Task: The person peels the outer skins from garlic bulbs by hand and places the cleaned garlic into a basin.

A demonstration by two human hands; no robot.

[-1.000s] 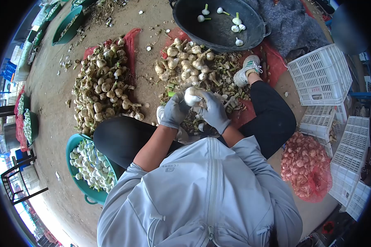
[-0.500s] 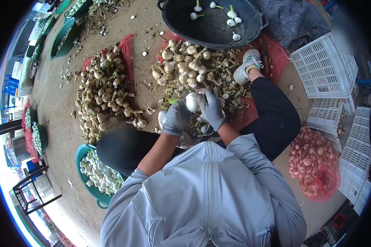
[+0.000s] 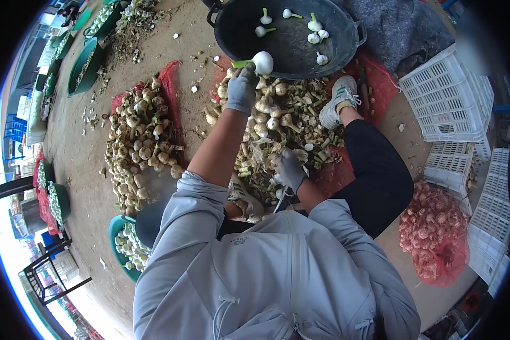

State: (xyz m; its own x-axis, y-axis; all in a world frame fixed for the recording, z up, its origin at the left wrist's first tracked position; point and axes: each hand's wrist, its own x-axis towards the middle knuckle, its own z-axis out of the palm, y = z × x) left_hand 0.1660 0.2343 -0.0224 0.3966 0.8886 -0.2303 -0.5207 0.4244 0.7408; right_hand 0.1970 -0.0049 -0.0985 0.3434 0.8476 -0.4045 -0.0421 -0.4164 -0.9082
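My left hand, in a grey glove, is closed on a peeled white garlic bulb with a short green stem, at the near-left rim of the black tub. Several white bulbs lie in that tub. Lower down, my right hand, also gloved, has curled fingers over the trimmings beside my foot. A thin tool seems to stick out below it; the grip is partly hidden. Unpeeled garlic is heaped between my hands and the tub, over cut stems and skins.
Another garlic heap lies on red netting at the left. A green basin of white bulbs is by my left knee. White crates and a red net sack stand at the right. More green basins are at the upper left.
My left hand has moved up and forward with the white bulb, away from my right hand, to the tub's rim. My right hand has let go of the bulb and dropped slightly.
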